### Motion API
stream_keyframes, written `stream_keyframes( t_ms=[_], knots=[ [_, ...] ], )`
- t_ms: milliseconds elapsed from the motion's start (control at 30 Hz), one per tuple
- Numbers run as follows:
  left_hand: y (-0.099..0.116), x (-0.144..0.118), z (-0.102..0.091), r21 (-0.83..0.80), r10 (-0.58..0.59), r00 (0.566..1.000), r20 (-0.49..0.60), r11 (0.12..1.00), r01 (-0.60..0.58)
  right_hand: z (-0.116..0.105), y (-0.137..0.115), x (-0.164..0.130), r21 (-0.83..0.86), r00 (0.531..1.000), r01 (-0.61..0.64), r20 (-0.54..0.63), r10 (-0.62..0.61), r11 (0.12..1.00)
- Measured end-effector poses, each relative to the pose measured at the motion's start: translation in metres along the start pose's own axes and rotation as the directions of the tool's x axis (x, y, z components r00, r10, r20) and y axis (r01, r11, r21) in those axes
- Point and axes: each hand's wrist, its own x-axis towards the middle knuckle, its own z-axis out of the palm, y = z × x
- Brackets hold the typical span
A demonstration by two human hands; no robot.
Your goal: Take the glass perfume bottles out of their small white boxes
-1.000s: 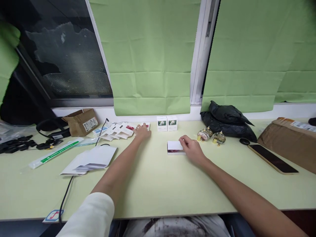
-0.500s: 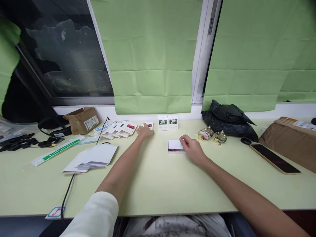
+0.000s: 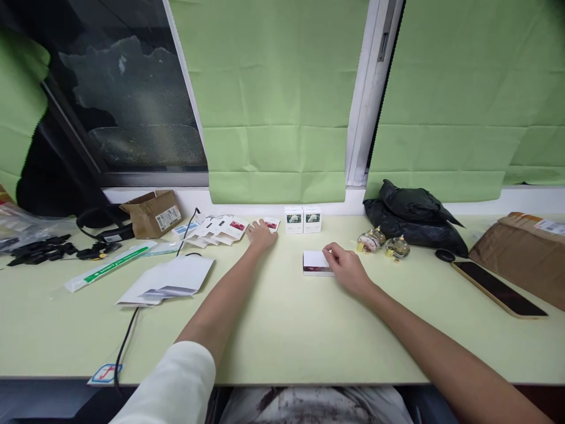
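My left hand point(image 3: 262, 235) reaches to the back of the table with its fingers stretched out. It lies over a small white carton with a red print point(image 3: 272, 224), which looks flat and is partly covered by the fingers. My right hand point(image 3: 348, 268) pinches the right end of a small white box point(image 3: 314, 258) lying on its side, a dark printed strip along its front. Two white boxes with white-flower pictures, a left one point(image 3: 293, 221) and a right one point(image 3: 312, 221), stand side by side beyond. Several similar flat cartons point(image 3: 220, 228) overlap left of my left hand.
Two ornate glass bottles point(image 3: 371, 240) stand on the right, before a black plastic bag point(image 3: 415, 221). A phone point(image 3: 498, 288) and a brown package point(image 3: 523, 256) lie farther right. To the left are folded white papers point(image 3: 170, 278), a black cable point(image 3: 126, 338) and an open cardboard box point(image 3: 152, 215).
The whole view has shifted slightly, so things appear a little farther right. Both hands keep nearly the same places, with the left fingers still over the carton and the right still at the box.
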Motion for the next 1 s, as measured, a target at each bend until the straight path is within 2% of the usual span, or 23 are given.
stream_keyframes(
  t_ms=[100, 167, 300, 433, 767, 1000],
  knots=[
    [-0.012, 0.000, -0.009, 0.088, 0.088, 0.994, -0.068, 0.993, -0.081, 0.001, 0.001, 0.000, -0.001, 1.000, 0.013, -0.002, -0.013, 1.000],
    [-0.024, 0.002, -0.016, 0.150, 0.107, 0.989, -0.098, 0.984, -0.091, 0.001, 0.001, 0.000, -0.001, 1.000, 0.019, -0.007, -0.019, 1.000],
    [-0.050, 0.008, -0.023, 0.257, 0.045, 0.993, -0.110, 0.966, -0.015, 0.001, 0.000, -0.001, 0.011, 1.000, 0.021, 0.008, -0.021, 1.000],
    [-0.067, 0.010, -0.019, 0.319, -0.032, 0.995, -0.094, 0.946, 0.060, 0.001, -0.001, -0.001, 0.008, 0.999, 0.033, 0.001, -0.033, 0.999],
    [-0.072, 0.007, -0.017, 0.359, -0.076, 0.992, -0.102, 0.927, 0.108, 0.002, 0.002, 0.000, 0.004, 1.000, 0.026, 0.010, -0.026, 1.000],
    [-0.067, -0.002, -0.021, 0.301, -0.010, 0.990, -0.141, 0.952, 0.052, 0.002, 0.002, 0.000, -0.005, 1.000, 0.018, 0.008, -0.018, 1.000]
  ],
)
